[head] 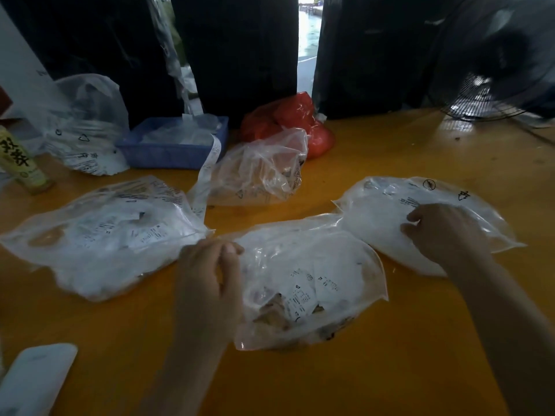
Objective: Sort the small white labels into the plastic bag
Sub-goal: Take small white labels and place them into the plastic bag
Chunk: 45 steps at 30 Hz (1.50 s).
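On the yellow counter, the left hand pinches the middle plastic bag of light, slippery labels at its mouth, the best hold, while the right hand curls its fingers on the right bag.

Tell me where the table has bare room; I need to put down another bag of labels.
Bare table lies near the person's edge below the middle bag, and right of the red bag toward the fan. The left and centre are crowded.
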Each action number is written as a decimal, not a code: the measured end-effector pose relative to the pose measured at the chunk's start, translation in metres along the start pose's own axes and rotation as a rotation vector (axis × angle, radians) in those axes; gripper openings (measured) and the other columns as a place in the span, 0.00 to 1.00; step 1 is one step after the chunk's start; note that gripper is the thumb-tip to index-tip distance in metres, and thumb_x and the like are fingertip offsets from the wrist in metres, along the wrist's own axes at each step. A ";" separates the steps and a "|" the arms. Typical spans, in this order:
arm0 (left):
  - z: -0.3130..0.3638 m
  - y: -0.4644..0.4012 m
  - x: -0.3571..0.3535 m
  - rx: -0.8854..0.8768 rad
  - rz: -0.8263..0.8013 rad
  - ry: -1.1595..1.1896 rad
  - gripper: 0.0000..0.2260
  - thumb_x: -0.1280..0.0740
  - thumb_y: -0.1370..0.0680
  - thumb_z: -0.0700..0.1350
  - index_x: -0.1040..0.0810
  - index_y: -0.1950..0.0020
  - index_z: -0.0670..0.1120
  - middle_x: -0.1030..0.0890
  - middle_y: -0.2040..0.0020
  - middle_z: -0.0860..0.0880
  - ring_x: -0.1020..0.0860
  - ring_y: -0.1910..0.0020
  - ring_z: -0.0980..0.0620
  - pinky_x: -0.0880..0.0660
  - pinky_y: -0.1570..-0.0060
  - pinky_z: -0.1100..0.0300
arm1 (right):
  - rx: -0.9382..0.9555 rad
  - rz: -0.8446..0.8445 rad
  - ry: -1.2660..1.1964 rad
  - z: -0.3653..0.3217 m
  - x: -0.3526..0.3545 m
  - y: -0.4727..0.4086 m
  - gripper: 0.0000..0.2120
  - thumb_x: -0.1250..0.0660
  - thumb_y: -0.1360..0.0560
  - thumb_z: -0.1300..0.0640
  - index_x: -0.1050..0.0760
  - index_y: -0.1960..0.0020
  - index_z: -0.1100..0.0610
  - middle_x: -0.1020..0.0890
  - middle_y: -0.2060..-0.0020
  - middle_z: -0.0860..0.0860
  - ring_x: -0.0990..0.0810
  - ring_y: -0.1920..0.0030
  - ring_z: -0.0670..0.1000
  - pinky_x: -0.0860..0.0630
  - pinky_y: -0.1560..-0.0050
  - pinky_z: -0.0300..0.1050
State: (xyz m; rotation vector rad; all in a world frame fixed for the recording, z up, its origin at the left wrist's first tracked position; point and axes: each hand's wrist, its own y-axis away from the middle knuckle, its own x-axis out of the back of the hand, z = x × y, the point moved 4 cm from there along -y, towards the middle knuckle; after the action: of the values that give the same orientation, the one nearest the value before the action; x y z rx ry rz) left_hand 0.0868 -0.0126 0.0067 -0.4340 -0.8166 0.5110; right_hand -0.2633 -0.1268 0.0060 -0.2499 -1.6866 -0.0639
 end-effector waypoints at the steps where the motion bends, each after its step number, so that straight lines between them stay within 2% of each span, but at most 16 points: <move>1: 0.011 0.006 -0.004 -0.080 -0.023 -0.014 0.15 0.44 0.15 0.48 0.18 0.50 0.47 0.21 0.55 0.53 0.29 0.51 0.60 0.27 0.47 0.57 | 0.024 -0.059 0.049 0.000 -0.004 -0.004 0.13 0.31 0.20 0.48 0.17 0.41 0.53 0.16 0.43 0.54 0.18 0.48 0.56 0.24 0.49 0.48; 3: 0.022 0.015 -0.007 -0.198 -0.055 -0.111 0.17 0.44 0.16 0.47 0.16 0.52 0.44 0.17 0.56 0.51 0.27 0.52 0.59 0.25 0.36 0.48 | 0.063 -0.095 0.071 -0.001 -0.012 -0.010 0.10 0.32 0.20 0.50 0.15 0.51 0.55 0.14 0.52 0.53 0.19 0.59 0.54 0.22 0.57 0.46; 5: 0.028 0.018 -0.003 -0.245 -0.030 -0.211 0.17 0.43 0.16 0.47 0.15 0.52 0.44 0.15 0.55 0.50 0.22 0.52 0.54 0.24 0.36 0.44 | 0.064 -0.059 0.038 0.000 -0.017 -0.011 0.11 0.32 0.20 0.54 0.16 0.57 0.56 0.14 0.59 0.52 0.20 0.64 0.51 0.20 0.62 0.47; 7: 0.037 0.021 0.001 -0.288 0.019 -0.231 0.16 0.42 0.15 0.47 0.15 0.51 0.44 0.16 0.54 0.50 0.23 0.50 0.54 0.28 0.36 0.51 | 0.048 -0.010 -0.031 0.002 -0.018 -0.008 0.11 0.30 0.21 0.53 0.18 0.60 0.55 0.18 0.65 0.48 0.23 0.68 0.48 0.26 0.67 0.44; 10: 0.053 0.027 -0.005 -0.315 -0.030 0.021 0.14 0.41 0.15 0.48 0.16 0.50 0.47 0.18 0.54 0.55 0.25 0.50 0.61 0.29 0.40 0.67 | 0.008 0.067 -0.145 0.005 -0.010 -0.002 0.14 0.28 0.23 0.48 0.20 0.64 0.54 0.23 0.72 0.45 0.27 0.70 0.45 0.34 0.68 0.41; 13: 0.054 0.034 -0.033 -0.119 -0.333 0.310 0.13 0.41 0.15 0.53 0.17 0.47 0.54 0.17 0.52 0.62 0.20 0.48 0.61 0.23 0.50 0.66 | -0.037 0.213 -0.252 0.008 0.005 0.009 0.09 0.29 0.21 0.50 0.16 0.55 0.54 0.19 0.65 0.48 0.23 0.64 0.51 0.31 0.58 0.45; 15: 0.042 0.041 -0.054 0.008 -0.544 0.282 0.14 0.41 0.14 0.57 0.17 0.43 0.57 0.17 0.50 0.63 0.20 0.47 0.63 0.24 0.52 0.67 | -0.032 0.370 -0.298 0.008 0.016 0.022 0.06 0.30 0.21 0.54 0.16 0.50 0.55 0.15 0.55 0.53 0.20 0.56 0.56 0.32 0.55 0.45; 19: 0.009 0.045 -0.068 0.119 -0.632 0.112 0.11 0.39 0.15 0.59 0.18 0.49 0.61 0.17 0.55 0.64 0.21 0.52 0.68 0.28 0.56 0.72 | 0.095 0.512 -0.545 -0.010 0.031 0.058 0.03 0.29 0.22 0.55 0.18 0.50 0.53 0.15 0.54 0.48 0.21 0.62 0.46 0.27 0.55 0.42; 22: -0.003 0.045 -0.065 0.227 -0.604 0.260 0.16 0.41 0.19 0.66 0.17 0.52 0.61 0.15 0.57 0.62 0.17 0.57 0.64 0.24 0.55 0.67 | 0.246 0.262 -0.832 -0.040 0.030 0.089 0.03 0.27 0.25 0.50 0.19 0.53 0.44 0.17 0.59 0.36 0.19 0.58 0.38 0.26 0.61 0.27; 25: -0.003 0.049 -0.063 0.374 -0.659 0.655 0.26 0.46 0.22 0.75 0.15 0.46 0.62 0.13 0.50 0.56 0.15 0.52 0.55 0.18 0.54 0.60 | 0.451 -0.068 -0.828 -0.078 0.013 0.113 0.04 0.27 0.26 0.49 0.21 0.54 0.41 0.19 0.54 0.33 0.19 0.56 0.39 0.25 0.60 0.27; 27: -0.004 0.049 -0.062 0.382 -0.681 0.673 0.27 0.46 0.24 0.77 0.15 0.45 0.63 0.12 0.50 0.55 0.14 0.52 0.55 0.17 0.52 0.59 | 0.569 -0.163 -0.725 -0.099 -0.002 0.121 0.08 0.26 0.25 0.53 0.23 0.55 0.41 0.19 0.57 0.37 0.20 0.55 0.41 0.23 0.59 0.31; 33: -0.019 0.050 -0.060 0.407 -0.568 0.563 0.04 0.28 0.19 0.54 0.14 0.47 0.62 0.13 0.52 0.59 0.15 0.53 0.59 0.20 0.53 0.65 | 0.542 -0.180 -0.751 -0.114 -0.040 0.117 0.12 0.25 0.25 0.54 0.26 0.49 0.43 0.20 0.60 0.39 0.19 0.61 0.44 0.21 0.63 0.38; 37: -0.027 0.053 -0.061 0.503 -0.481 0.636 0.10 0.25 0.21 0.45 0.14 0.48 0.62 0.13 0.49 0.58 0.14 0.50 0.59 0.17 0.49 0.61 | 0.474 -0.262 -0.902 -0.111 -0.059 0.121 0.20 0.25 0.25 0.53 0.28 0.37 0.41 0.20 0.55 0.40 0.19 0.64 0.46 0.20 0.64 0.46; 40: -0.031 0.055 -0.062 0.485 -0.458 0.719 0.14 0.26 0.21 0.38 0.14 0.45 0.58 0.13 0.45 0.54 0.15 0.44 0.56 0.17 0.43 0.59 | 0.483 -0.267 -0.943 -0.110 -0.066 0.126 0.20 0.29 0.24 0.45 0.29 0.33 0.40 0.19 0.53 0.40 0.19 0.64 0.46 0.21 0.66 0.41; 43: -0.034 0.059 -0.062 0.463 -0.458 0.784 0.17 0.27 0.21 0.34 0.14 0.44 0.57 0.13 0.43 0.52 0.15 0.41 0.53 0.18 0.42 0.59 | 0.503 -0.254 -0.934 -0.110 -0.068 0.127 0.20 0.37 0.25 0.35 0.28 0.34 0.38 0.20 0.52 0.38 0.20 0.65 0.46 0.26 0.69 0.35; 45: -0.035 0.060 -0.062 0.449 -0.449 0.822 0.19 0.28 0.21 0.32 0.15 0.44 0.57 0.13 0.42 0.50 0.16 0.40 0.51 0.19 0.40 0.56 | 0.497 -0.273 -0.929 -0.109 -0.070 0.127 0.16 0.37 0.25 0.34 0.25 0.41 0.36 0.19 0.57 0.39 0.21 0.68 0.45 0.28 0.71 0.35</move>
State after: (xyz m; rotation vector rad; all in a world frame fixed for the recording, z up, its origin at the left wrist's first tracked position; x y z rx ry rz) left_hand 0.0623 -0.0070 -0.0835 -0.0130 0.0178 0.0576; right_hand -0.1242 -0.0322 -0.0613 0.3945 -2.5753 0.3131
